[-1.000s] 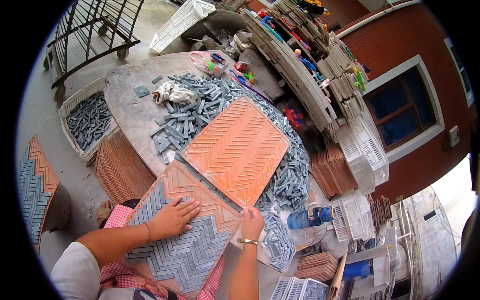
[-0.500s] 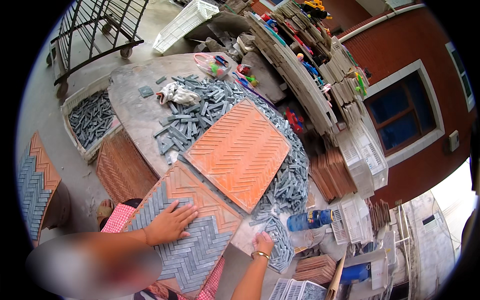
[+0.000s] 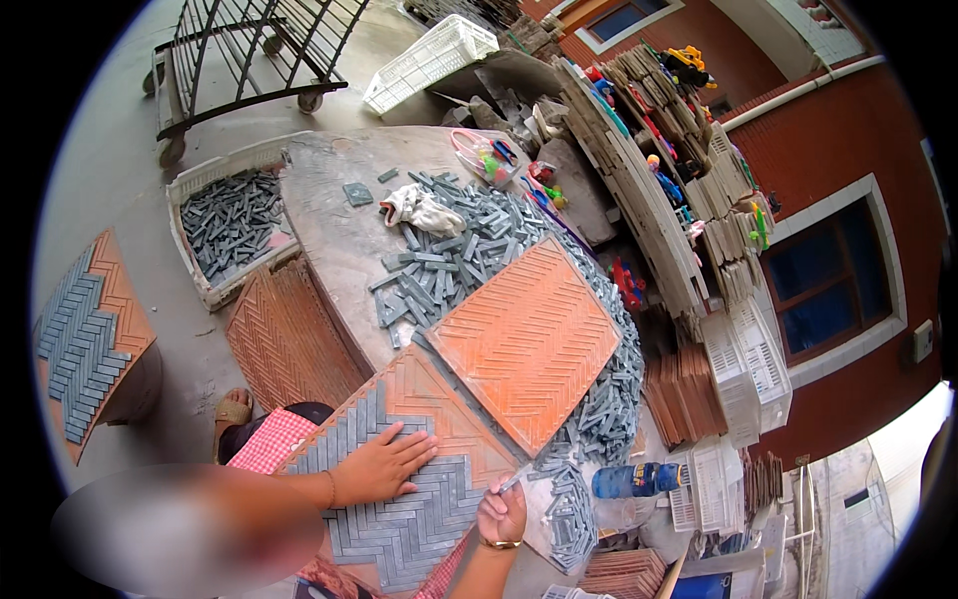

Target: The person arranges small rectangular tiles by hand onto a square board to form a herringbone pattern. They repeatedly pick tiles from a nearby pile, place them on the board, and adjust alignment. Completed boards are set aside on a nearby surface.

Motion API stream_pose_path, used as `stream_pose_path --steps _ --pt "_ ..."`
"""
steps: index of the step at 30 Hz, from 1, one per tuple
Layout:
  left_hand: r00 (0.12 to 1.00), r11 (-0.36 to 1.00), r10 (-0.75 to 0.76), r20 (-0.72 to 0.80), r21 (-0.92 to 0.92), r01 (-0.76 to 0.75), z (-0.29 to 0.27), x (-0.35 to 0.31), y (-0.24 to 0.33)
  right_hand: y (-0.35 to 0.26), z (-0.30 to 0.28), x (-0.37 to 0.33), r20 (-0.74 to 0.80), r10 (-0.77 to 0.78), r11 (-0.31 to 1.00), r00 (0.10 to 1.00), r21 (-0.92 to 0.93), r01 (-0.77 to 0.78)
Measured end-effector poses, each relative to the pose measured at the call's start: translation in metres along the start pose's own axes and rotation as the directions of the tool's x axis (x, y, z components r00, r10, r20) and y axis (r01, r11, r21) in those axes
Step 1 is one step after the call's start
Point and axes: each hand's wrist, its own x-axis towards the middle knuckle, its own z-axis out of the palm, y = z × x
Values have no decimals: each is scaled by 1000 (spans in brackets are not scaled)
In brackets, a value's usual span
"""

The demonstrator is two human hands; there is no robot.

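An orange herringbone-grooved board lies across my lap, much of it covered by grey stone strips set in a zigzag. My left hand rests flat on these strips, fingers stretched toward the bare grooves. At the board's right edge my right hand pinches one small grey stone strip between thumb and fingers. Just beside that hand, a small pile of grey strips lies on the table. A second orange grooved board, with no strips in it, lies beyond, on a large heap of loose strips.
White gloves lie on the heap. A blue bottle lies at the right. White crates of strips and stacked brown boards stand to the left. Another partly filled board sits far left. Stacked planks with toys stand behind.
My right hand has come from the small pile to the board's edge, now with a strip in its fingers. My left hand stays on the board. The whole view has shifted.
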Motion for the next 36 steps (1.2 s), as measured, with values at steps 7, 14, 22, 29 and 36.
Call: stream_pose_path --steps 7,14,22,29,36 --pt "999 1000 17 -43 -4 -17 9 -1 1 45 43 38 29 76 945 997 317 -81" --pt "998 1000 15 -61 -15 -16 14 -3 0 64 58 62 7 161 928 987 339 -154" --pt "999 1000 -1 -37 -27 0 10 -1 1 81 60 123 -149 -195 -92 969 -981 -169" --pt "990 996 21 -141 -79 -33 21 -1 -1 90 65 149 -112 -171 -508 979 -841 -185" --pt "1000 997 12 -18 -76 -13 7 0 0 96 85 149 -132 -167 -652 977 -729 -210"
